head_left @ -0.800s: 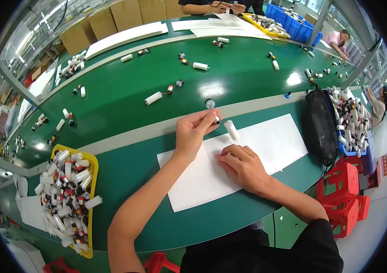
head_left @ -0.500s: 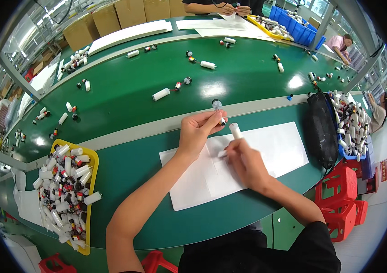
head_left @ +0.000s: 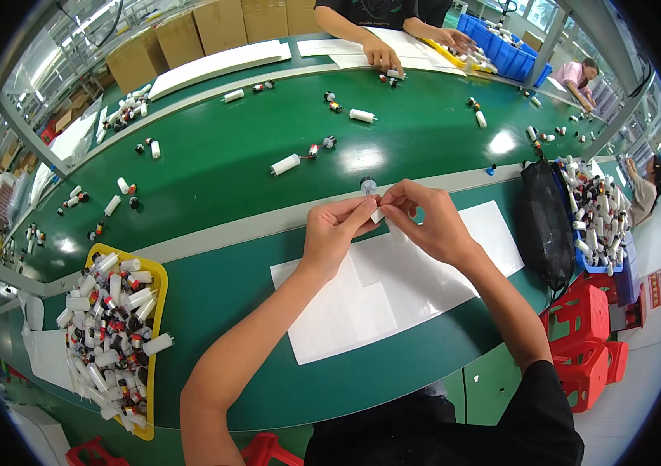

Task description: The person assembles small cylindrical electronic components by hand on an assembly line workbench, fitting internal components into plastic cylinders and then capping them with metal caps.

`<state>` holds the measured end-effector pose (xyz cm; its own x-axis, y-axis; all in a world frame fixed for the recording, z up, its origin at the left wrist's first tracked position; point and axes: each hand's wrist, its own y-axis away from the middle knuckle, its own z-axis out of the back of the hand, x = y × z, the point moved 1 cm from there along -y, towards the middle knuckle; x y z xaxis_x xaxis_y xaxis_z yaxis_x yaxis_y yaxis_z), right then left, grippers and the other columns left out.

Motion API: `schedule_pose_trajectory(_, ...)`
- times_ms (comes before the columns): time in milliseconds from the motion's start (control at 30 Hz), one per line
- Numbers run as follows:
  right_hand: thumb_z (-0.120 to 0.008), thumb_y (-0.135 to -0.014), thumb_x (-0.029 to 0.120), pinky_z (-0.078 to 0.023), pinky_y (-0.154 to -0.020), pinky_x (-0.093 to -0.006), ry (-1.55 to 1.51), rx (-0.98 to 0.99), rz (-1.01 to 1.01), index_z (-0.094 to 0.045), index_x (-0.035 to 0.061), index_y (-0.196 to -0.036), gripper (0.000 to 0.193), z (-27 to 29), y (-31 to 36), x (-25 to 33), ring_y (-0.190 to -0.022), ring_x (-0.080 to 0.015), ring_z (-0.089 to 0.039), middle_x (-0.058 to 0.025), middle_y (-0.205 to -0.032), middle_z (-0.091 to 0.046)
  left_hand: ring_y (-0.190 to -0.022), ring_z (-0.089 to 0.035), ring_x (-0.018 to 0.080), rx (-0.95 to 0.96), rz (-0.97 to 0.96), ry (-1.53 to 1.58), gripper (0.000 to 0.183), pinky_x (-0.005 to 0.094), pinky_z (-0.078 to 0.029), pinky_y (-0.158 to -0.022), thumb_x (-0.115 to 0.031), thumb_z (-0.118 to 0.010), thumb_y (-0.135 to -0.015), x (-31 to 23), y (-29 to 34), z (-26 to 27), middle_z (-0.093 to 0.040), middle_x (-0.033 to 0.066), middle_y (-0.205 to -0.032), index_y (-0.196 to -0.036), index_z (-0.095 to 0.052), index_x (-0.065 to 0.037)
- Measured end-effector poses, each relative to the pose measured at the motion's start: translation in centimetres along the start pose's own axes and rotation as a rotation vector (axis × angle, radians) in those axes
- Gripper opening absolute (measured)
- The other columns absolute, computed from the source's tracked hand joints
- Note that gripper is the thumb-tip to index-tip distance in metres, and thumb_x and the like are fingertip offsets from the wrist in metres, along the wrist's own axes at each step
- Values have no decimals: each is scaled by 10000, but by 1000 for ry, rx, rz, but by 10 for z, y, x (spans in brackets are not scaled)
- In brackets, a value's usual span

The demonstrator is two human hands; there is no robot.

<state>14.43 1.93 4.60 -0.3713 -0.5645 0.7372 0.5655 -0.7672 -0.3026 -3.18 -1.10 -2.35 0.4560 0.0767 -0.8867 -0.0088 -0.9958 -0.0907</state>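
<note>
Black and clear, a small round part [head_left: 368, 186] pokes up from the left hand [head_left: 330, 233], whose thumb and fingers pinch it near the far edge of a white sheet [head_left: 334, 326] in the head view. The right hand [head_left: 433, 224], close beside it, pinches a small white piece [head_left: 378, 216], while a yellow tray [head_left: 161, 287] heaped with white tubes [head_left: 158, 344] sits at left on the green table [head_left: 214, 311].

White sheet [head_left: 338, 326], green tabletop [head_left: 214, 287], yellow tray [head_left: 162, 289]
</note>
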Motion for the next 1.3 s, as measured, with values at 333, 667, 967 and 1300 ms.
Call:
schedule_pose_trajectory(333, -706, -940, 160, -499, -673, -270, -282, -12, -171, -607, -9, -1089, 245, 31, 1, -36, -695, -111, -622, -88, -782, -692, -1084, -679, 203, 31, 72, -32, 403, 300, -542, -991, -1, -696, -925, 7, -20, -31, -676, 183, -1245, -1307, -597, 83)
schedule_pose_trajectory(667, -708, -963, 319, -508, -916, -310, -685, 283, -252, -740, -7, -1127, 366, 61, -1, -49, -943, -128, -650, -76, -1010, -739, -1342, -532, 236, 254, -84, -222, 356, 399, -415, -1128, -66, -669, -961, 5, -35, -42, -540, 152, -1465, -1309, -631, 1)
schedule_pose_trajectory(967, -725, -875, 180, -540, -815, -375, 587, -514, -131, -719, 44, -1089, 254, 240, -90, -166, -925, -296, -688, -144, -1000, -724, -1317, -548, 259, 127, -130, -568, 249, 374, -384, -1122, -77, -644, -957, -15, -67, -34, -612, 121, -1397, -1192, -717, -38)
schedule_pose_trajectory(1300, -597, -963, 476, -347, -1032, -689, 1073, -382, -671, -603, 197, -1284, 425, 279, -175, -349, -1249, -410, -541, -172, -1281, -611, -1176, -628, 216, 147, -154, -778, 187, 295, -487, -978, -1, -630, -926, -33, -80, -50, -678, 123, -1269, -1066, -754, -15)
